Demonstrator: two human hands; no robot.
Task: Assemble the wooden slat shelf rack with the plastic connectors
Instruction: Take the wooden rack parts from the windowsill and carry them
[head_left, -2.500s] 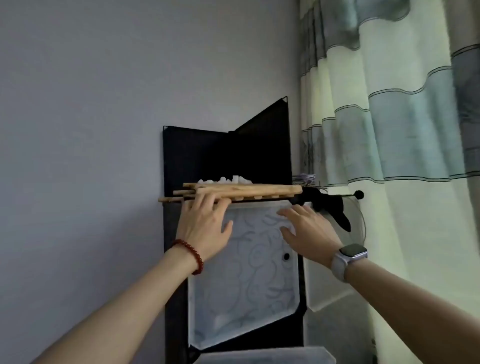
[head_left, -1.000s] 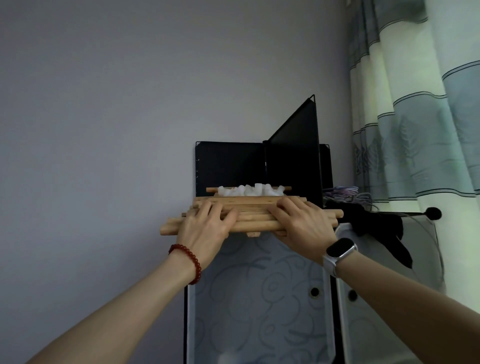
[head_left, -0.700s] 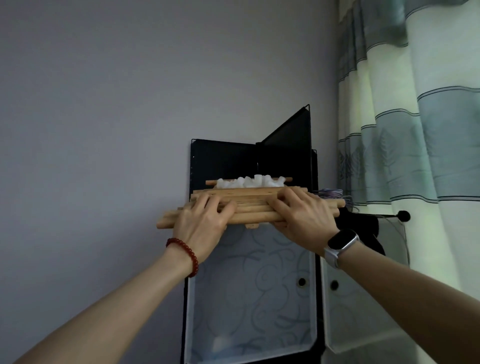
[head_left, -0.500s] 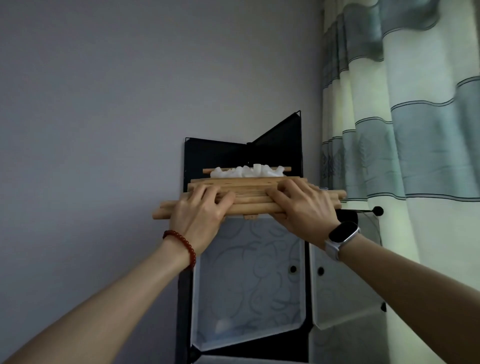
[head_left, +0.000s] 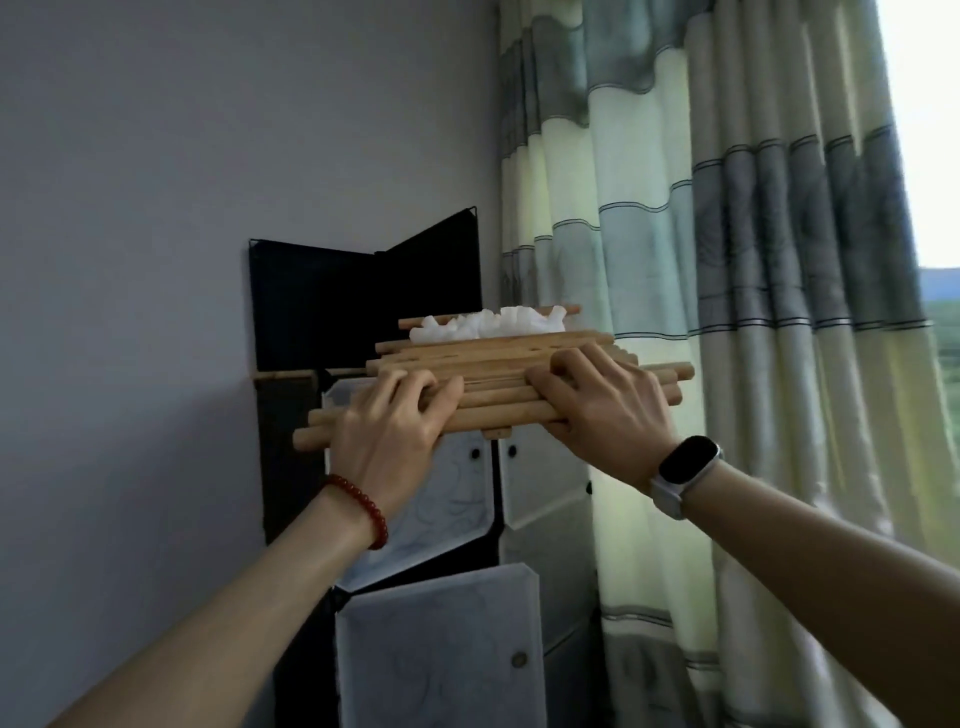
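While the parts are only being fetched, assembly has not begun.
Left hand (head_left: 387, 436) and right hand (head_left: 602, 410) each grip the bundle of wooden slats (head_left: 493, 395), white plastic connectors (head_left: 488, 325) piled on top, seemingly clear of the cabinet (head_left: 291, 452); next, carry it level to a work surface.

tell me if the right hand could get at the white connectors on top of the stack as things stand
Probably not yet. The right hand grips the near edge of the wooden stack, as does the left hand. The connectors lie uncovered on top at the far side, but letting go would leave one hand carrying the stack.
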